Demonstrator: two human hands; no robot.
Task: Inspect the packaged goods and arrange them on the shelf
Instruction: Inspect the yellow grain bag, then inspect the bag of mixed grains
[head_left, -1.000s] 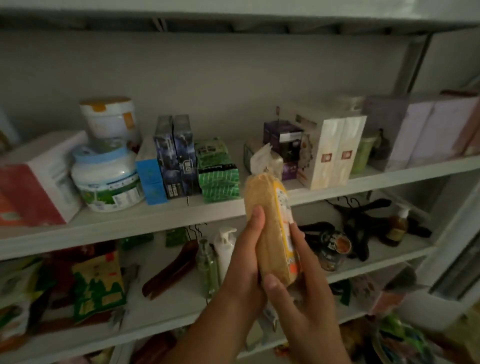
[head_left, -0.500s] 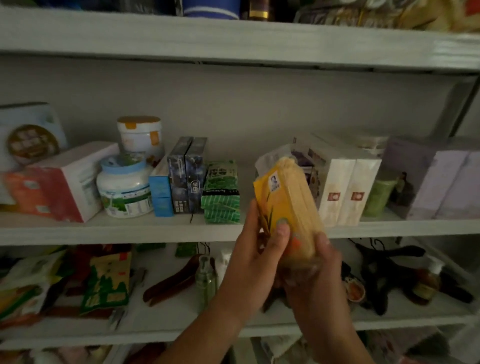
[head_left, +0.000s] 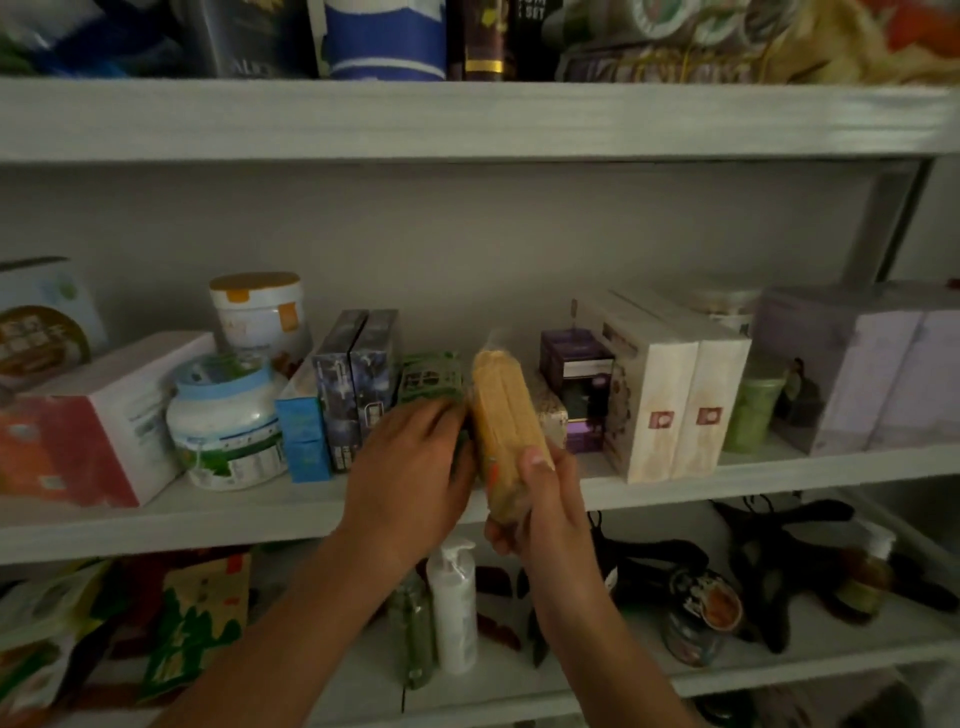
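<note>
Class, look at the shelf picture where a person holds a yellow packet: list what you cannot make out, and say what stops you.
- Yellow packet, head view: label print unreadable, too blurred and dim; its lower end is hidden by the right hand.
- Green packs: front covered by the left hand.
- Top-shelf goods: cut off by the upper picture edge.
- Bottom-right of the lower shelf: dark items too shadowed to name.

Only "ALIC" — partly cut off — reads on the dark box, top shelf.

Dim, soft focus; edges blurred, wide-angle bowed.
</note>
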